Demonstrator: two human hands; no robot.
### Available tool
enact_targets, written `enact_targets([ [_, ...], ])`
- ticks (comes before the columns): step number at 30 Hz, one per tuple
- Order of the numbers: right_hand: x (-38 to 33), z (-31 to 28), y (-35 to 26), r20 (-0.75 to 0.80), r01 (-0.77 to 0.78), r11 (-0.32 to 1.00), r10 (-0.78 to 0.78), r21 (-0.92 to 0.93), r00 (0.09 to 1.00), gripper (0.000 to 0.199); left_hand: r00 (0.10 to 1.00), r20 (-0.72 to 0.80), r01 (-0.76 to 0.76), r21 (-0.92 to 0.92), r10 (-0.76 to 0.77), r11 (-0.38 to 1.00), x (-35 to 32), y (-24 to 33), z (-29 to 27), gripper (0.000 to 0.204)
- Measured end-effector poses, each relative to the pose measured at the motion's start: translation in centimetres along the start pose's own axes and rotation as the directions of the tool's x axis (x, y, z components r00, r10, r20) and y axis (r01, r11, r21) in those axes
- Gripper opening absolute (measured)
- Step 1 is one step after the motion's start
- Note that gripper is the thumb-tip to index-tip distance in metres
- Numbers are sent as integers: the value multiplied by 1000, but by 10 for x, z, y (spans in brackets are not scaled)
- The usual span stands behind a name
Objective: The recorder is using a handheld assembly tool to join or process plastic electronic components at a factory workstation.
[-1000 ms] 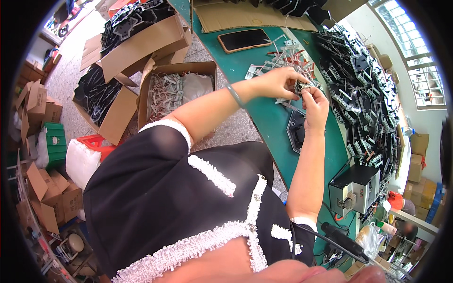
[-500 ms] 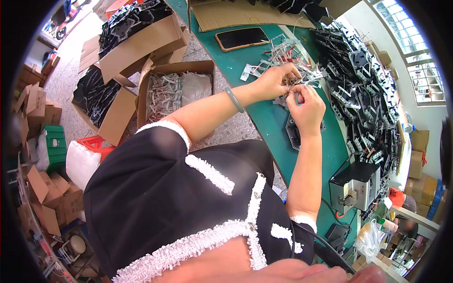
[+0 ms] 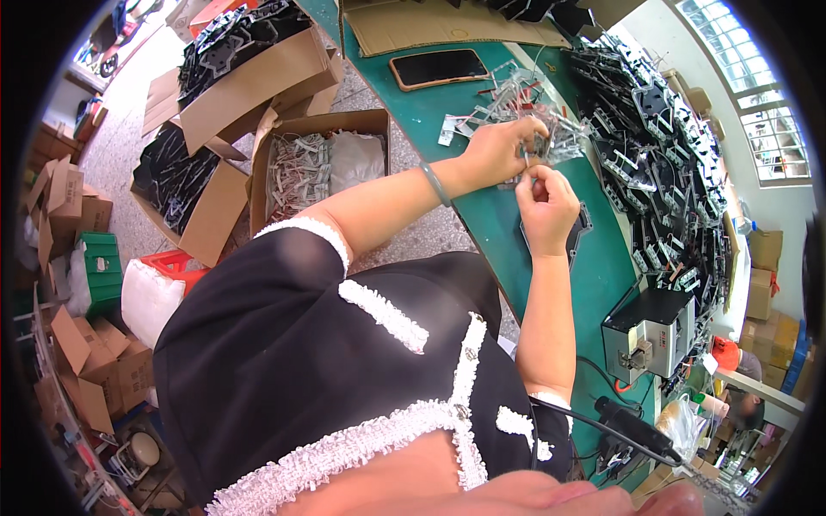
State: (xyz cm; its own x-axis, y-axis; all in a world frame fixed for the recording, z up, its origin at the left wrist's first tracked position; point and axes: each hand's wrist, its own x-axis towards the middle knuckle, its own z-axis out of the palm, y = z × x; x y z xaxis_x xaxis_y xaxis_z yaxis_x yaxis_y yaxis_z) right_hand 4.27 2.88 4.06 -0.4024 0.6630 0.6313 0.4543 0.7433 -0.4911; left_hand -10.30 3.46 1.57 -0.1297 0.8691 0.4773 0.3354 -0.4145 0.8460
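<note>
Item 1: small clear plastic part, held over the green worktable, just beside a loose pile of clear plastic pieces. Pinched betw. both hands; exact shape too small to be told.

Left hand: fingers closed tog. on the small clear plastic part; green bangle worn at wrist.

Right hand: fingers curled and clamped on same part from below, touching left hand.

Containers:
- Open brown cardboard box on floor, left of table; filled w. pale clear plastic pieces and a crumpled white plastic bag.
- Open cardboard box w. black flat plastic parts, further left on floor.
- Upper cardboard box of black shaped parts, beside flattened flaps.
- Green plastic crate, near far left; contents not made out.

On table: black smartphone, face up, well apart from hands; dense heap of black plastic frames along right side; grey metal box-shaped machine near table's lower end.
</note>
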Motion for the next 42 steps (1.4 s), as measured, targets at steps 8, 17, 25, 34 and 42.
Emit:
enact_targets([
  [8, -2, -12, 17, 28, -505, 632, 608, 588, 793, 19, 976, 179, -122, -33, 126, 992, 10, -8, -16, 49],
  [17, 25, -7, 25, 65, -466, 878, 475, -113, 878, 54, 948, 319, -127, 329, 16, 936, 20, 20, -55, 23],
  [25, 21, 0, -19, 227, 76, 991, -49, -110, 973, 38, 925, 381, 19, -88, 16, 996, 15, 12, -62, 32],
  [34, 23, -11, -10, 462, -74, 970, -42, 230, 886, 21, 635, 772, 81, -39, -21, 996, 27, 7, -87, 26],
  [42, 35, -21, -10, 359, 130, 991, -133, 32, 924, 30, 990, 135, -53, 140, 34, 989, 45, -5, -96, 40],
])
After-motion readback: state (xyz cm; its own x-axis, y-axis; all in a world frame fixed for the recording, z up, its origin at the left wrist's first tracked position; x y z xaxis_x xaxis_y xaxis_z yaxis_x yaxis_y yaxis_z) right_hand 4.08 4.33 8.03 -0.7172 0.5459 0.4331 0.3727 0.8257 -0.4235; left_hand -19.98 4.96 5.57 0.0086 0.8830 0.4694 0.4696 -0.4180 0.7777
